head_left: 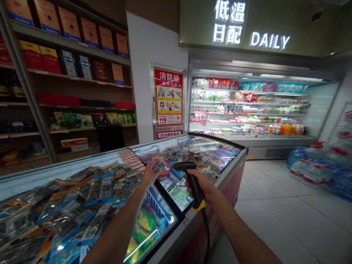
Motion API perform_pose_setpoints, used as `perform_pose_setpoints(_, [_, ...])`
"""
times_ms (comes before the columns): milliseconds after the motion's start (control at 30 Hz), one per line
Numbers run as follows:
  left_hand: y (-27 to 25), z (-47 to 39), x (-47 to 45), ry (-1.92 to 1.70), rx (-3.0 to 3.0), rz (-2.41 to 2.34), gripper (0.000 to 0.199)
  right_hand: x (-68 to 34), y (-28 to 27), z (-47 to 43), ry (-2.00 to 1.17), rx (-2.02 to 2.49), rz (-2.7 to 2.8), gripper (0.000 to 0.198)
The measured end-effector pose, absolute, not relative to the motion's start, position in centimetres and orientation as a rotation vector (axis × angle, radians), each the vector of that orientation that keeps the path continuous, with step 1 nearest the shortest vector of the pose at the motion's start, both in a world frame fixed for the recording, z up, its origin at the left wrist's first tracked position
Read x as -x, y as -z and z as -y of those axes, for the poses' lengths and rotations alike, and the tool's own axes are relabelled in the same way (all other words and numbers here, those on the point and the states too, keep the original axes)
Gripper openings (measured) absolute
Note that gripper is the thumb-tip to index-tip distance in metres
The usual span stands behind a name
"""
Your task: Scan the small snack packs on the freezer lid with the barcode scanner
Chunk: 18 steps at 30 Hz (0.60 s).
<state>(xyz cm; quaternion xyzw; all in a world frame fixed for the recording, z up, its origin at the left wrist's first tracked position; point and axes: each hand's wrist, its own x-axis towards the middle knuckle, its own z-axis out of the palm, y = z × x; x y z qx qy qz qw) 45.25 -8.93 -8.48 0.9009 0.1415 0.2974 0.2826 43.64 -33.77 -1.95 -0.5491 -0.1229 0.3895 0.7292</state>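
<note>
My right hand (pixel 202 183) is wrapped around the handle of a black and yellow barcode scanner (pixel 195 189), its cable hanging down. The scanner's head points left, toward a small clear packet (pixel 160 165) with a printed label. My left hand (pixel 150 174) pinches that packet by its near edge, above the freezer's glass. Many similar packets with dark contents and blue or orange edges (pixel 99 187) lie heaped on the left part of the chest freezer (pixel 233 165). More packets (pixel 199 157) are spread over its right part.
Frozen bags (pixel 144 220) show through the glass below my left arm. Shelves of boxes (pixel 90 69) line the left wall, and a lit open fridge (pixel 247 110) stands at the back. Bundled water bottles (pixel 319 165) sit on the tiled floor (pixel 269 205) at right.
</note>
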Motion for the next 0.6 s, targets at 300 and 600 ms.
perform_pose_setpoints(300, [7.2,7.4,-43.7,-0.832,-2.417,-0.402,0.052,-43.6,1.7,33.1,-0.828,1.207,0.257,0.025])
perform_pose_setpoints(600, [5.3,3.9,-38.4,-0.930,-2.496,-0.604,0.052,-44.6,2.3,32.1,-0.677,1.280,0.238,0.023])
